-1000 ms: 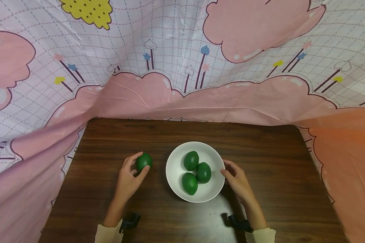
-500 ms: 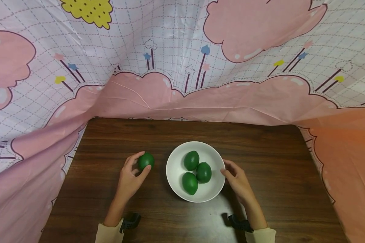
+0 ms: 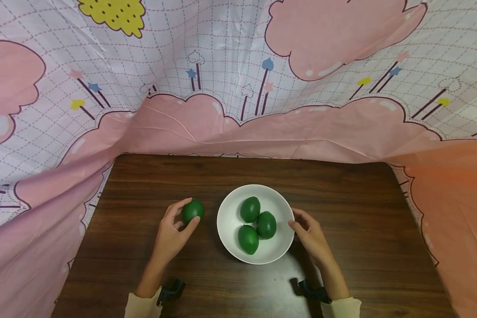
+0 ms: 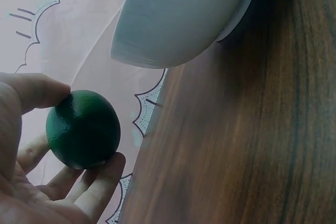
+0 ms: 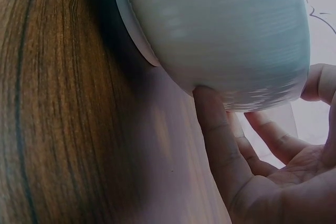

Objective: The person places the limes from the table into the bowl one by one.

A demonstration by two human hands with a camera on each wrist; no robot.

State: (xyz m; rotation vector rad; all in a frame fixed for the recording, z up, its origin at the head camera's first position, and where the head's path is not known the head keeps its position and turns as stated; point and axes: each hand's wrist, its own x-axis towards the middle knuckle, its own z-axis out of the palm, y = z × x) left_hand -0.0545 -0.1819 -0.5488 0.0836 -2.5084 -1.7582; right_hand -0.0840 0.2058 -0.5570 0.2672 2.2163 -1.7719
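Note:
My left hand (image 3: 174, 232) holds a green lime (image 3: 193, 211) by its fingertips, left of a white bowl (image 3: 232, 245). In the left wrist view the thumb sits on one side of the lime (image 4: 84, 129) and the fingers on the other, with the lime up off the table. Three more limes lie together inside the bowl, one lime (image 3: 250, 210) at the back, a second lime (image 3: 266, 225) at the right and a third lime (image 3: 248, 240) in front. My right hand (image 3: 312, 238) grips the bowl's right side, thumb at the rim and fingers against the outer wall (image 5: 231, 40).
The bowl stands on a dark wood table (image 3: 353, 212). A printed pink and white cloth (image 3: 238, 128) hangs behind the table and along both sides. Dark bands (image 3: 171, 291) circle both wrists by the cream sleeves.
My left hand has moved slightly to the right with the lime, closer to the bowl. The right hand, the bowl and the limes in it have stayed in place.

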